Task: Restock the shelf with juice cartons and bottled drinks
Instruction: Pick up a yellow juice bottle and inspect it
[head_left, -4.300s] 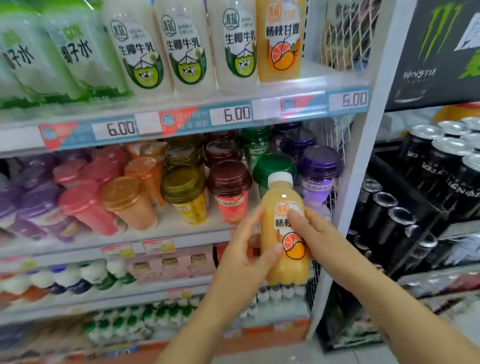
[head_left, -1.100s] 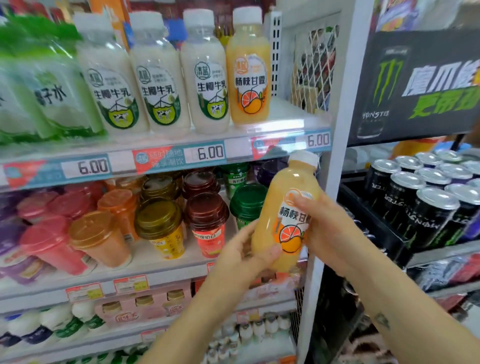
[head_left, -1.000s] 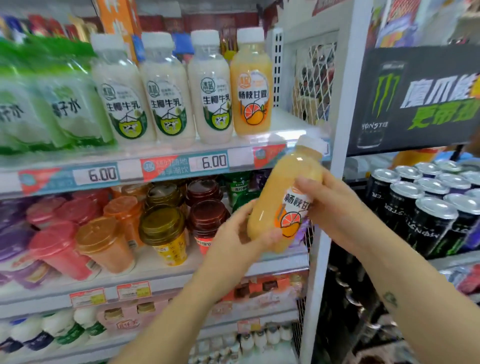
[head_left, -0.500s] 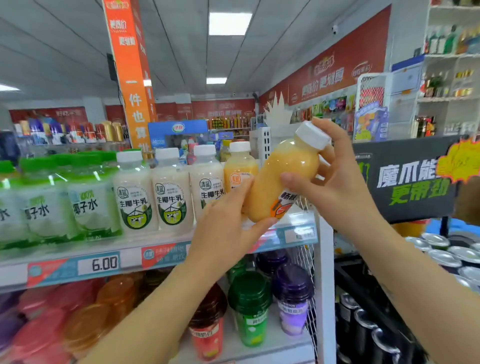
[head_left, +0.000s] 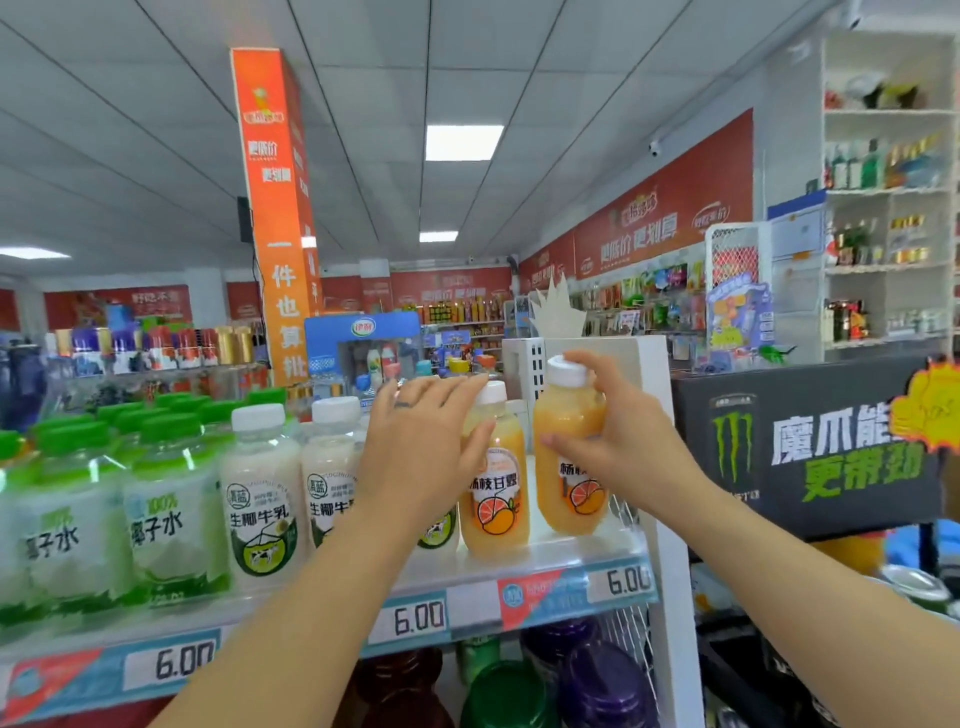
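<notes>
My right hand (head_left: 618, 441) grips an orange juice bottle (head_left: 569, 441) with a white cap, upright at the right end of the top shelf (head_left: 561, 558). Its base looks to be on or just above the shelf. Right beside it on the left stands a second orange juice bottle (head_left: 493, 499) of the same kind. My left hand (head_left: 421, 457) has its fingers stretched out over that bottle's cap and upper body, touching it.
White coconut-milk bottles (head_left: 260, 493) and green-capped coconut-water bottles (head_left: 166, 504) fill the shelf to the left. A white perforated end panel (head_left: 649, 395) bounds the shelf on the right. Beyond it is a black Monster display box (head_left: 810, 447). Capped cups (head_left: 597, 680) sit on the shelf below.
My right hand has brought the tilted juice bottle down and upright onto the shelf's right end. My left hand has left that bottle and moved onto the neighbouring orange bottle.
</notes>
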